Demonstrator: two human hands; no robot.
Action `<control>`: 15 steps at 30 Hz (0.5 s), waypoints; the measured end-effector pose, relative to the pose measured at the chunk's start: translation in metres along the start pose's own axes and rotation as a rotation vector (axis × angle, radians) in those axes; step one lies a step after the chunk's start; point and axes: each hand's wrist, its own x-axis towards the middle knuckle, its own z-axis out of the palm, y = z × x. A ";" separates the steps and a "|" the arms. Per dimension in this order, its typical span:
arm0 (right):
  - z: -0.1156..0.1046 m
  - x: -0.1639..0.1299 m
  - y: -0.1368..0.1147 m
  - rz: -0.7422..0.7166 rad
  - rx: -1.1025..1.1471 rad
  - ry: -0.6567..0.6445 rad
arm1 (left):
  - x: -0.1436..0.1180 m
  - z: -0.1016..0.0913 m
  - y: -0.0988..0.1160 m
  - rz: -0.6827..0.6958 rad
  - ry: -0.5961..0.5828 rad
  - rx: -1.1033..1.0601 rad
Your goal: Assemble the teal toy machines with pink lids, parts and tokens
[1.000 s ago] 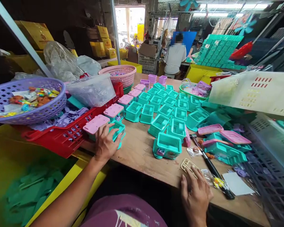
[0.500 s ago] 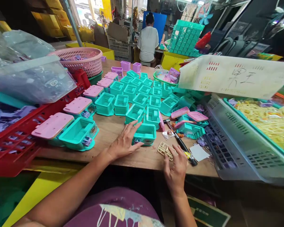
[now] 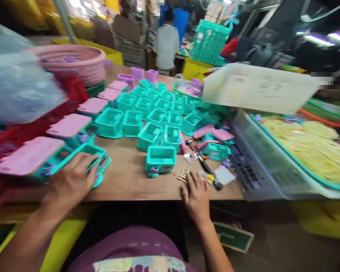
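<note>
Left hand (image 3: 70,181) shifted onto teal plastic box (image 3: 95,160).

Toy-assembly workshop: rows of teal boxes (image 3: 147,121), parts baskets (image 3: 73,64).

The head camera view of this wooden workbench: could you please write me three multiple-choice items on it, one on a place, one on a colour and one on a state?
1. Where does the left hand rest?
A. on the open teal plastic box at the bench's near left edge
B. in the pink woven basket
C. on the grey slotted crate

2. What colour are the flat lids on the boxes in the left-hand row?
A. yellow
B. pink
C. black

3. In what state is the lone teal plastic box standing mid-bench before the person?
A. lidded
B. tipped on its side
C. upright and open-topped

Answers: 1 A, the fingers lie over that box's rim. 2 B, each lid in that row shows pale pink. 3 C, its hollow inside faces up with no lid. The right hand lies by the cream plastic part frame.
</note>
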 end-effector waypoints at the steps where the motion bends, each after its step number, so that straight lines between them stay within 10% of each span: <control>1: -0.002 0.001 -0.002 0.019 -0.002 -0.021 | 0.002 0.006 0.005 0.028 0.000 -0.061; 9: -0.015 -0.019 -0.010 -0.004 0.045 -0.029 | 0.005 -0.003 0.097 0.031 0.113 -0.514; 15: -0.022 -0.026 0.000 -0.198 0.102 0.159 | -0.027 0.033 0.167 -0.206 -0.888 -1.017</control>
